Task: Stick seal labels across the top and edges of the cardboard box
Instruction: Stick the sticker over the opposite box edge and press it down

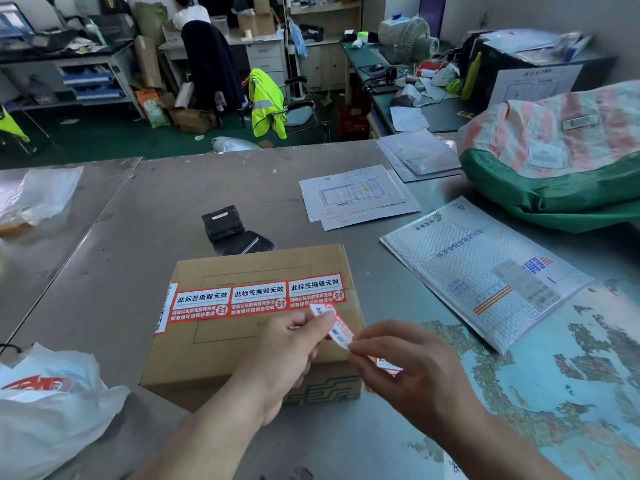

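I am looking down from the head camera at a grey metal desk (156, 209). A brown cardboard box (225, 362) sits close to the desk's near edge, roughly at its middle. Three red and white seal labels (258, 299) run side by side in a row across the box's top seam. A fourth label (162, 310) is folded over the top's left edge.

Both hands hover above the box's near right corner. The left hand (287, 348) pinches the upper end of a loose label (337, 329) between thumb and fingers. The right hand (398, 368) pinches the lower end, and more red and white label shows beneath its fingers. The loose label is tilted and curls slightly, and I cannot tell whether it touches the box.

Just behind the box lie two small black devices (223, 223). Further back, towards the far edge, are printed sheets (356, 195). A silver bubble mailer (478, 271) lies to the right of the box, partly on a world map mat (571, 358). A green and striped sack (554, 150) fills the far right corner. A crumpled white plastic bag (52, 410) rests at the near left corner.
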### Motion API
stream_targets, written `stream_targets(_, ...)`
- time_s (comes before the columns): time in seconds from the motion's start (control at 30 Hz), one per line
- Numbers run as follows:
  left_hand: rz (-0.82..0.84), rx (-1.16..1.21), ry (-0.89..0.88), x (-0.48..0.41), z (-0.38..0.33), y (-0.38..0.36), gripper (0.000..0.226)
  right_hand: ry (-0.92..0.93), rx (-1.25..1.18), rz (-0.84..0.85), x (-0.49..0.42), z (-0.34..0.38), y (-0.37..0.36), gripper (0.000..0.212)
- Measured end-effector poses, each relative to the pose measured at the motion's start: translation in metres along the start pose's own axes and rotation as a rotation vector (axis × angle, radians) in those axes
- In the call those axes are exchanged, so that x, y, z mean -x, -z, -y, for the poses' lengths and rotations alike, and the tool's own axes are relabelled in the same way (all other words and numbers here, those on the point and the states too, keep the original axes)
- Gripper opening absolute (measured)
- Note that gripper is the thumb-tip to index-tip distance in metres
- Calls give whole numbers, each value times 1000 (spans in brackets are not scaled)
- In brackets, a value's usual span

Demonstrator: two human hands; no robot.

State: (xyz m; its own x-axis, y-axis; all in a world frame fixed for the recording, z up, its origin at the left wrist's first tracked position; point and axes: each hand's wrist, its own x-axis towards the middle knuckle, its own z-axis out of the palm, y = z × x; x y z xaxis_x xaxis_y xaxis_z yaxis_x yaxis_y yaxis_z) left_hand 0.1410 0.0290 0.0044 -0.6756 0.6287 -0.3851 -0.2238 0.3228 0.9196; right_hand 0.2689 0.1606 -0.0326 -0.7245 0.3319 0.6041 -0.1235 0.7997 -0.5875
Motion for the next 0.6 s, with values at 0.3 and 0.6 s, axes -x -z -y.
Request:
stream_targets(0.3, 3, -87, -106, 1, 4, 2, 27, -72, 49, 114, 6, -3, 3, 51)
stream_targets(0.6, 207, -33, -180, 9, -4, 10, 20, -846, -638, 213, -18, 2, 14, 31)
